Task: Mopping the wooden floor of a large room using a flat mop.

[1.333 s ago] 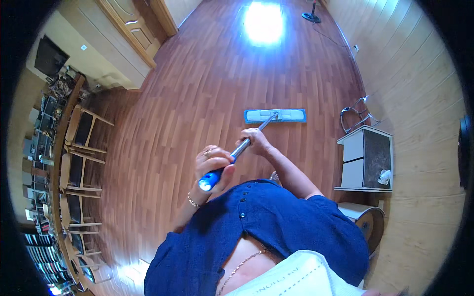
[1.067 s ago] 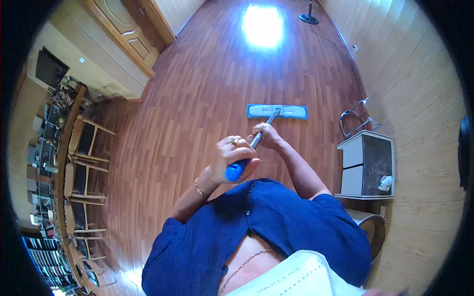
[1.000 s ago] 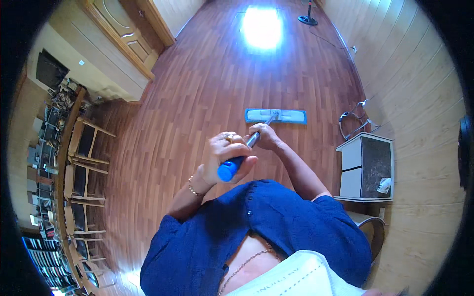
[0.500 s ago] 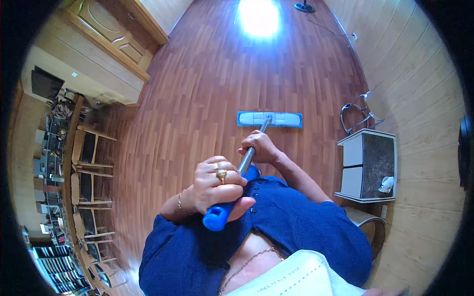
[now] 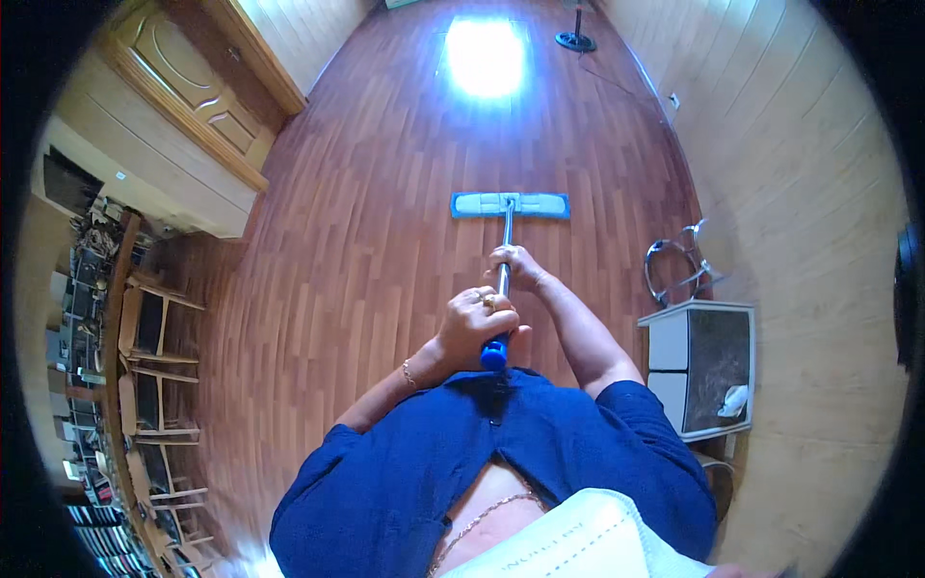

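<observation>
A flat mop (image 5: 511, 205) with a wide pale pad edged in blue lies across the wood floor in front of me. Its metal pole slopes back toward my body and ends in a blue grip. My left hand (image 5: 477, 322), wearing rings, is wrapped round the pole at the blue grip, with the rounded blue end poking out below it. Farther down the pole, my right hand (image 5: 516, 267) is closed round the bare metal. Both arms reach forward, the right one stretched straighter.
A small white cabinet (image 5: 668, 345) with a dark top stands by the right wall, a round-framed chair (image 5: 672, 273) just beyond it. Several wooden chairs (image 5: 149, 323) line a cluttered counter at left. Far off are a black stand base (image 5: 575, 41) and a cord along the wall.
Both hands have pushed the mop away from my body, and the left hand has moved forward and right. The pole now points straighter ahead. The whole view has shifted slightly.
</observation>
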Motion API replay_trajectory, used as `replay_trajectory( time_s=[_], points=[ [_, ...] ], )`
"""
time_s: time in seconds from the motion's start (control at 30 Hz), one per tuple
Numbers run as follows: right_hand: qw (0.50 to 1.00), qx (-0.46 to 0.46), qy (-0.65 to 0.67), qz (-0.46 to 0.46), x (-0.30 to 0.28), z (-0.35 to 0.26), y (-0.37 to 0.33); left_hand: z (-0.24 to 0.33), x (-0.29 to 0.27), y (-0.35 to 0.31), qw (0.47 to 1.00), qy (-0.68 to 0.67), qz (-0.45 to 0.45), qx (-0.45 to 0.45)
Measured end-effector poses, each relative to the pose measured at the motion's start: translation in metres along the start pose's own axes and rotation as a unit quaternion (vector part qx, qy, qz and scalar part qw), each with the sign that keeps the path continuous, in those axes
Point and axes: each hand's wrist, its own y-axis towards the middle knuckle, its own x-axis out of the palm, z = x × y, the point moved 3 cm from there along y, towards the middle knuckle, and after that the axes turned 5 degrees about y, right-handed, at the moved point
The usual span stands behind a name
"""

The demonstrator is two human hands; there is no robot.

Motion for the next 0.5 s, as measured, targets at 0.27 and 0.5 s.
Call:
replay_trajectory(
  time_s=[0.27,0.5],
  points=[
    [1.0,-0.007,-0.009,-0.023,-0.011,-0.106,0.068,-0.013,-0.121,0.083,0.995,-0.075,0.002,0.065],
    [0.993,-0.089,-0.031,0.064,-0.038,-0.097,0.111,-0.056,-0.117,0.118,0.983,-0.167,0.057,0.058]
  ],
)
